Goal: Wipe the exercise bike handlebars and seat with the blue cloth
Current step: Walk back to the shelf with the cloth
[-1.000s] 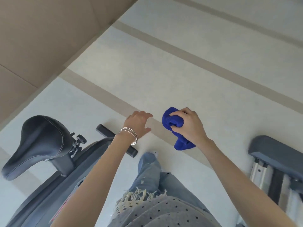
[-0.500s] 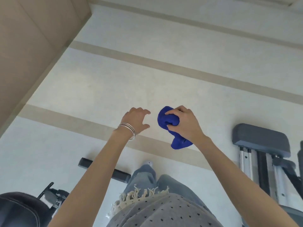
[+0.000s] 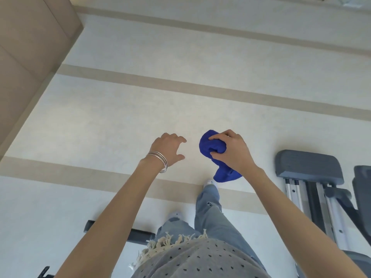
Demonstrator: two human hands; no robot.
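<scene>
- The right hand (image 3: 234,155) is gripping the blue cloth (image 3: 210,147). Its fingers (image 3: 215,137) are curling over the bunched top while a loose tail is hanging below the palm.
- The left hand (image 3: 166,149) is holding nothing. It is hovering just beside the cloth with its fingers (image 3: 178,138) spread and lightly bent, not touching it.
- Both hands are hanging in the air over the floor (image 3: 120,117), not touching any part of the bike.
- The handlebars and seat are not showing in the head view. Only a dark bar (image 3: 138,234) is lying low on the floor at lower left, running left to right and partly hidden behind the left forearm. It is probably the bike's foot.
- Judging by that bar, the bike is lying down and to the left of the hands. The empty left hand is therefore the nearer one, and the cloth hand is having to cross leftward.
- A grey padded machine (image 3: 307,165) is standing to the right, nearer the cloth hand. Whether it is part of the bike I cannot tell.
</scene>
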